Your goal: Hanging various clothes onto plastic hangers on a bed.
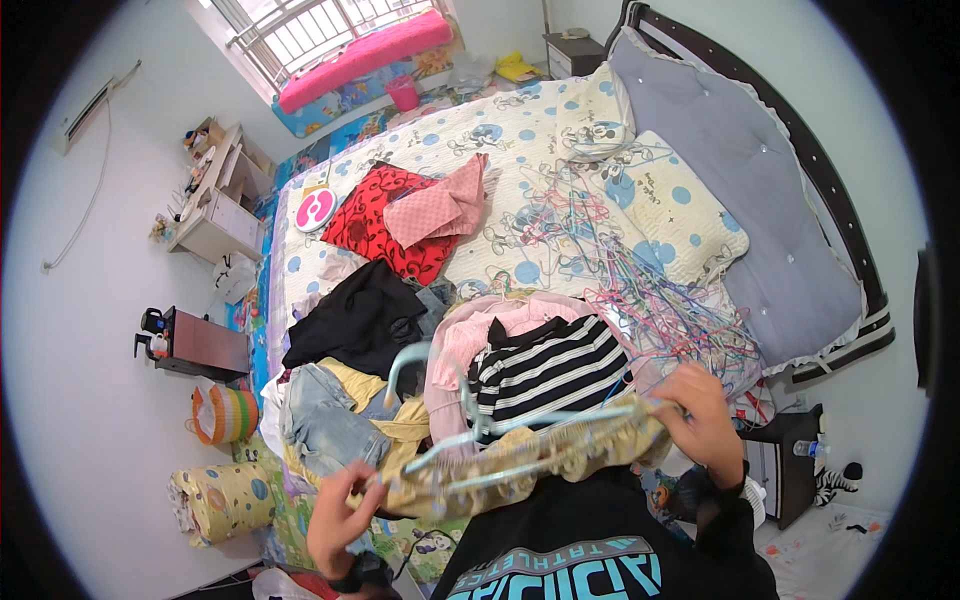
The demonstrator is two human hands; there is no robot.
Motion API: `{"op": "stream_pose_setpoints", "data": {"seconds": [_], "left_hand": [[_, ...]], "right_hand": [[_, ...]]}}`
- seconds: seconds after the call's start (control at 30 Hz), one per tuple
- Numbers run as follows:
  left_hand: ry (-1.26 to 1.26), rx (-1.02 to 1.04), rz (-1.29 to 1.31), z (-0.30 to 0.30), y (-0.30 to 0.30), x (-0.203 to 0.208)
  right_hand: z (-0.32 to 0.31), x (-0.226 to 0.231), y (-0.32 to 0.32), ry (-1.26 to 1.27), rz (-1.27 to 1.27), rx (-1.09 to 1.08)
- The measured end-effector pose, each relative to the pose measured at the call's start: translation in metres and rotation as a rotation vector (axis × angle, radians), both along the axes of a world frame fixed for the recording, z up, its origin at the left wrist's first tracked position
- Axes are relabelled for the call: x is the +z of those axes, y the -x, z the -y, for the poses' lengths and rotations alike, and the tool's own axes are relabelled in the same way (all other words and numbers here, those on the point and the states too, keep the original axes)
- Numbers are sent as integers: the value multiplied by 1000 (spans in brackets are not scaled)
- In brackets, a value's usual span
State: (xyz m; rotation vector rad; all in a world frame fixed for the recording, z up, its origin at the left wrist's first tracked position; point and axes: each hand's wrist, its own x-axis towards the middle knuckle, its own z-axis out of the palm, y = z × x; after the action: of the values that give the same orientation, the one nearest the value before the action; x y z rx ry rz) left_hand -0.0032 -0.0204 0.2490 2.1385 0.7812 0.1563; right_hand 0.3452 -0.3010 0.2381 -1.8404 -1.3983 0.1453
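Observation:
Between my hands hangs a yellow patterned garment (520,478) with a gathered, ruffled edge, stretched sideways in front of me. A light blue plastic hanger (455,440) runs along it, its hook pointing away from me. The left end of the garment is pinched in my left hand (340,518). My right hand (703,420) has its fingers closed on the other end, higher up. Just beyond, a black-and-white striped shirt (550,372) lies over pink clothes (455,345) on the bed. Which kind of garment I hold cannot be made out.
Blue jeans (330,420) and a black garment (350,318) are piled on the left. Many tangled wire hangers (665,290) spread over the bed's right side. Farther back are a red patterned cushion (365,215) and a pink checked cloth (435,208). A dark nightstand (795,470) stands at right.

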Motion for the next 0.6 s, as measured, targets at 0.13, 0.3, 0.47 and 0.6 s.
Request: {"op": "stream_pose_setpoints", "data": {"seconds": [0.13, 0.3, 0.47, 0.6], "left_hand": [[-142, 24, -72, -42, -63, -47], [-419, 29, 26, -96, -153, -174], [-581, -1, -142, -108, -204, -297], [-515, -217, -86, -63, -213, -385]], "right_hand": [[-39, -42, -22, 101, 106, -143], [-97, -172, -86, 370, -11, -256], [-110, -317, -108, 282, 11, -421], [-55, -382, -83, 453, -130, -462]]}}
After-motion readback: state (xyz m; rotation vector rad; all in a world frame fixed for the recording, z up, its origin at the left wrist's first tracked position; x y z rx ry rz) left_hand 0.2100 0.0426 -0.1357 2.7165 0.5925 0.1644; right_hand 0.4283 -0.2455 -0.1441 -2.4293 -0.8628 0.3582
